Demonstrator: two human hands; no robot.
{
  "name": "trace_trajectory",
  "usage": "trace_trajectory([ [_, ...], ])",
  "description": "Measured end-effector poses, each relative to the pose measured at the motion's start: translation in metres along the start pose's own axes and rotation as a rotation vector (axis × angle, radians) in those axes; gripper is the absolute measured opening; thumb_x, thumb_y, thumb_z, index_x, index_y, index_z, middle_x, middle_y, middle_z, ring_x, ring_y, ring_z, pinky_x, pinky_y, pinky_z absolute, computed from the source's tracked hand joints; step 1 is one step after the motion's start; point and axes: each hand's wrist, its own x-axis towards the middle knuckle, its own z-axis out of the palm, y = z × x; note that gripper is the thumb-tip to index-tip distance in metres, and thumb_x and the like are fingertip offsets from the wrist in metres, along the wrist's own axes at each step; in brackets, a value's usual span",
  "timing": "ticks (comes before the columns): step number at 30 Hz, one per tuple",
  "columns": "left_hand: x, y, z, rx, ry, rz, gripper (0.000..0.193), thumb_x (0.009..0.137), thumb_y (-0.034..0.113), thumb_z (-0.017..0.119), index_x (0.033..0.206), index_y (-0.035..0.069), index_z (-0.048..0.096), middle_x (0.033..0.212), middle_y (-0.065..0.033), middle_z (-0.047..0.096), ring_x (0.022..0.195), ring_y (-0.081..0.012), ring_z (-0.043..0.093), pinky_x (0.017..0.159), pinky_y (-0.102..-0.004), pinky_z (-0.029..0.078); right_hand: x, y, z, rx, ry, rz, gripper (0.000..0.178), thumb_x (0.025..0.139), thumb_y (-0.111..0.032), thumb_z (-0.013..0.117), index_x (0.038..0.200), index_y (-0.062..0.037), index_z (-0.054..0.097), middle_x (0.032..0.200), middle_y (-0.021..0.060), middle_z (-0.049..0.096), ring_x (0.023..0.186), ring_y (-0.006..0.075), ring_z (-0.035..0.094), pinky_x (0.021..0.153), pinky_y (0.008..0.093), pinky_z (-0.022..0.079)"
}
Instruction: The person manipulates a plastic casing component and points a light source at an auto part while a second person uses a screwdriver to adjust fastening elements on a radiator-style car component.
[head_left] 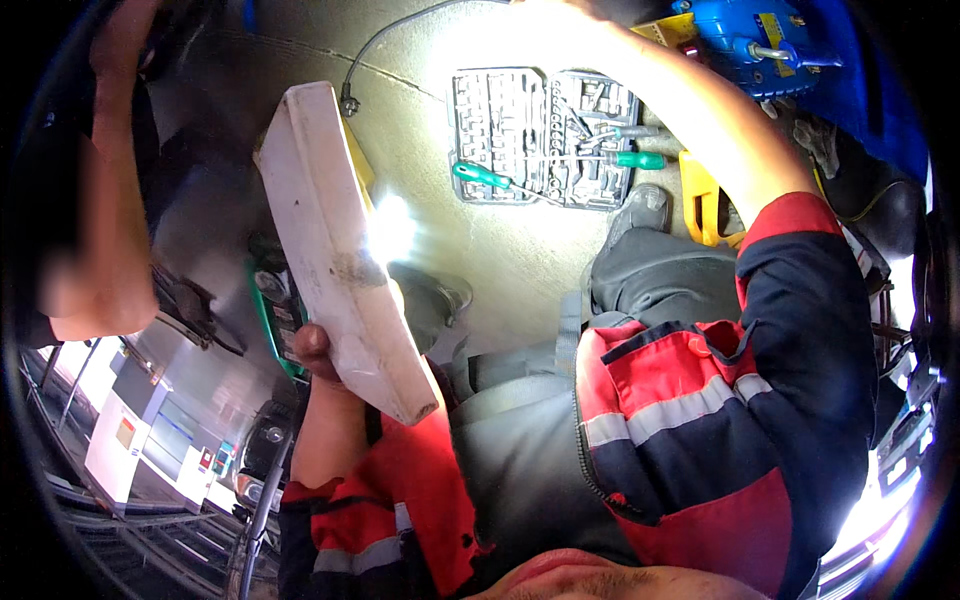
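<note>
My left hand (314,345) grips the lower part of a long white box-shaped work lamp (325,225), its thumb resting on the near side. The lamp stands tilted, and a bright light shines from its right side. My right arm stretches far forward, and my right hand (560,18) is washed out by glare at the top edge, so its fingers do not show. Below that hand, an open tool case (548,100) with sockets and bits lies on the floor. Across it rest a green-handled screwdriver (480,175) and another green-handled tool (640,160).
A black cable (385,35) curves over the floor beyond the lamp. Another person's bare arm (115,210) hangs at the left. A blue machine (745,40) sits at the far right, a yellow plastic piece (700,200) nearer. My shoe (642,208) is beside the case.
</note>
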Motion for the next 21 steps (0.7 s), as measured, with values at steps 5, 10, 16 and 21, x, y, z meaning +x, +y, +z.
trace_trajectory([
  [5, -0.008, -0.005, -0.023, -0.055, 0.026, 0.038, 0.083, 0.069, 0.025, 0.071, 0.138, -0.001, 0.033, 0.128, -0.0208, 0.05, 0.112, -0.0353, 0.056, 0.092, -0.0463, 0.05, -0.012, 0.019, 0.078, -0.269, -0.513, 0.052, 0.018, 0.087, -0.011, 0.052, 0.097, -0.0038, 0.066, 0.085, 0.011, 0.066, 0.075, 0.0194, 0.063, 0.068, 0.0315, 0.054],
  [10, 0.001, -0.009, 0.018, 0.031, 0.143, 0.051, 0.08, 0.069, 0.035, 0.07, 0.131, -0.004, 0.039, 0.111, -0.0208, 0.055, 0.092, -0.0312, 0.06, 0.077, -0.0401, 0.054, -0.044, 0.021, 0.136, -0.768, -0.732, 0.13, 0.02, 0.087, -0.016, 0.052, 0.094, -0.0031, 0.066, 0.095, 0.015, 0.063, 0.089, 0.0215, 0.061, 0.076, 0.0341, 0.051],
  [16, 0.005, -0.008, 0.002, 0.004, 0.091, 0.05, 0.083, 0.068, 0.026, 0.069, 0.137, -0.004, 0.033, 0.123, -0.0235, 0.053, 0.108, -0.0356, 0.058, 0.091, -0.0467, 0.051, -0.063, 0.019, 0.168, -0.755, -0.203, 0.312, 0.029, 0.086, -0.024, 0.052, 0.108, -0.005, 0.059, 0.111, 0.0142, 0.056, 0.106, 0.0264, 0.053, 0.087, 0.0409, 0.043],
  [21, 0.002, 0.002, 0.003, 0.218, 0.204, 0.015, 0.085, 0.066, 0.026, 0.069, 0.137, -0.004, 0.034, 0.124, -0.0203, 0.053, 0.108, -0.0349, 0.058, 0.092, -0.0463, 0.05, -0.068, 0.015, 0.166, -0.706, -0.25, 0.311, 0.029, 0.085, -0.021, 0.052, 0.11, -0.0078, 0.057, 0.116, 0.0139, 0.052, 0.106, 0.0277, 0.054, 0.09, 0.0443, 0.043],
])
